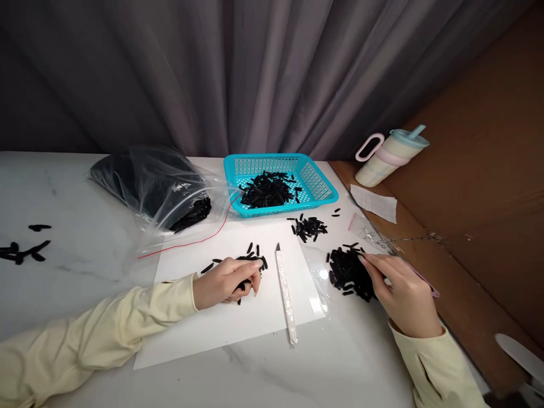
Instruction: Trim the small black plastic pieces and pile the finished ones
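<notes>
The left hand (229, 279) cups black pieces (243, 285), likely keeping them together. Near the tabletop's (340, 345) right edge, the right hand (406, 292) has fingers (376, 271) narrow at a pile (349, 270); whether gripping, I cannot tell.

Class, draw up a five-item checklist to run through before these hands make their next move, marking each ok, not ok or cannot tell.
1. Left hand at the dark pieces on the white sheet: ok.
2. Right hand at the right-hand pile: ok.
3. Right hand pinching a single piece: cannot tell; pile and fingertips overlap.
4. Knife apart from both hands: ok, though its blade is bare.
5. All pieces inside the blue basket: not ok; many lie outside.
</notes>
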### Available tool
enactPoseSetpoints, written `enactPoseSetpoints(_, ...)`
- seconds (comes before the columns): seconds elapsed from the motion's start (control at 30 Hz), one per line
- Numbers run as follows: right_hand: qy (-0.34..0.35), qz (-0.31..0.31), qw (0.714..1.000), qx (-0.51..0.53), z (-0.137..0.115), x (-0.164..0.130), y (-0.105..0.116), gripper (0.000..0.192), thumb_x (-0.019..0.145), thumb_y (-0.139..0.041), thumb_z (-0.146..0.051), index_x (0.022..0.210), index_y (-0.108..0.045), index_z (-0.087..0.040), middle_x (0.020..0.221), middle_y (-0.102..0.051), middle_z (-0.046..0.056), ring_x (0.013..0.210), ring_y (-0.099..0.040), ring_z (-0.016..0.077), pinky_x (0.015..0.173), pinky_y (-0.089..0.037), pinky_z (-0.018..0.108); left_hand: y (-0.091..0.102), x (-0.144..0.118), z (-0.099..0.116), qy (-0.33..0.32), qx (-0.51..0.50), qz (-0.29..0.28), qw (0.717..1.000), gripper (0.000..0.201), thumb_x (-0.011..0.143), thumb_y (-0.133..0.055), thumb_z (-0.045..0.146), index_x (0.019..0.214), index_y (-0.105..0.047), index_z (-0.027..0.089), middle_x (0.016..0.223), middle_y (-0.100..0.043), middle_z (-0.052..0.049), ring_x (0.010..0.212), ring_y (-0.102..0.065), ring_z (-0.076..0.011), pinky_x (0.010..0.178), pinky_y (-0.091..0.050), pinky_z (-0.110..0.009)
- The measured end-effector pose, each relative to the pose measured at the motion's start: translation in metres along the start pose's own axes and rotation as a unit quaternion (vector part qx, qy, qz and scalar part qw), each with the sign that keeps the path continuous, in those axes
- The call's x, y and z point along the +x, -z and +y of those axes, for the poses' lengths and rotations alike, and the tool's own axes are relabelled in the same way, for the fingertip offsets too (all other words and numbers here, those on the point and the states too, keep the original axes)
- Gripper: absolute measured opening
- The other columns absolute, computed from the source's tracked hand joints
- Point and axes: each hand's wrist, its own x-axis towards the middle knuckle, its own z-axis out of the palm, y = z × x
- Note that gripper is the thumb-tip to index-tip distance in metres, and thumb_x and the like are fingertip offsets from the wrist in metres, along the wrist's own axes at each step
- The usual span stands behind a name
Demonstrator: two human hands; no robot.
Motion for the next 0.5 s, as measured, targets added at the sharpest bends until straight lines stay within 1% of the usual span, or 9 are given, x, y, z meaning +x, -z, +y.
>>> enactPoseSetpoints(0.1, -0.039, 0.076, 0.996, 0.004, 0.004, -0.023, 0.005, 0.012, 0.086, -0.054, -0.019, 0.081, -0.065, -0.02, 0.077, -0.07, 0.005, 0.07, -0.066, 0.0208, 0.072, -0.052, 0.035, 0.0, 0.001, 0.0, -0.005, 0.004, -0.01, 1.0, 0.048, 0.084, -0.039, 0.057, 0.065, -0.05, 0.014, 0.043, -0.028, 0.009, 0.034, -0.018, -0.0028, 0.033, -0.014, -0.017)
enactPoseSetpoints(0.17, -0.065, 0.112, 0.992, -0.002, 0.006, -0.034, 0.006, 0.011, 0.084, -0.056, -0.02, 0.081, -0.066, -0.02, 0.078, -0.071, 0.005, 0.073, -0.066, 0.022, 0.074, -0.053, 0.037, 0.0, 0.001, -0.001, -0.003, -0.008, -0.016, 1.0, 0.049, 0.082, -0.041, 0.058, 0.065, -0.051, 0.014, 0.043, -0.029, 0.009, 0.033, -0.018, -0.0026, 0.032, -0.013, -0.017)
enactPoseSetpoints(0.23, -0.074, 0.119, 0.99, -0.009, 0.007, -0.04, 0.003, 0.012, 0.084, -0.056, -0.022, 0.08, -0.068, -0.02, 0.08, -0.071, 0.006, 0.074, -0.067, 0.0225, 0.072, -0.054, 0.037, 0.001, 0.002, 0.0, 0.005, -0.03, -0.017, 0.999, 0.049, 0.08, -0.044, 0.059, 0.065, -0.051, 0.014, 0.042, -0.03, 0.009, 0.032, -0.017, -0.0024, 0.03, -0.011, -0.016)
enactPoseSetpoints(0.33, -0.069, 0.1, 0.993, -0.009, 0.01, -0.043, -0.001, 0.018, 0.086, -0.053, -0.026, 0.08, -0.069, -0.02, 0.084, -0.072, 0.007, 0.078, -0.067, 0.0223, 0.072, -0.055, 0.036, 0.002, 0.004, 0.001, 0.011, -0.049, -0.018, 0.999, 0.05, 0.079, -0.044, 0.062, 0.064, -0.05, 0.014, 0.041, -0.03, 0.009, 0.03, -0.016, -0.0025, 0.028, -0.01, -0.016)
enactPoseSetpoints(0.43, -0.074, 0.093, 0.993, -0.015, 0.012, -0.043, -0.004, 0.023, 0.088, -0.05, -0.032, 0.087, -0.069, -0.019, 0.089, -0.072, 0.007, 0.083, -0.067, 0.0226, 0.074, -0.056, 0.036, 0.004, 0.005, 0.003, 0.009, -0.06, -0.023, 0.998, 0.049, 0.079, -0.043, 0.061, 0.065, -0.05, 0.015, 0.039, -0.03, 0.009, 0.029, -0.016, -0.0025, 0.027, -0.01, -0.015)
enactPoseSetpoints(0.5, -0.079, 0.102, 0.991, -0.02, 0.013, -0.044, -0.005, 0.025, 0.088, -0.05, -0.034, 0.09, -0.069, -0.018, 0.09, -0.072, 0.009, 0.084, -0.067, 0.0233, 0.073, -0.056, 0.036, 0.006, 0.006, 0.005, 0.01, -0.071, -0.026, 0.997, 0.048, 0.08, -0.042, 0.06, 0.066, -0.049, 0.015, 0.039, -0.031, 0.009, 0.029, -0.016, -0.0026, 0.027, -0.01, -0.014)
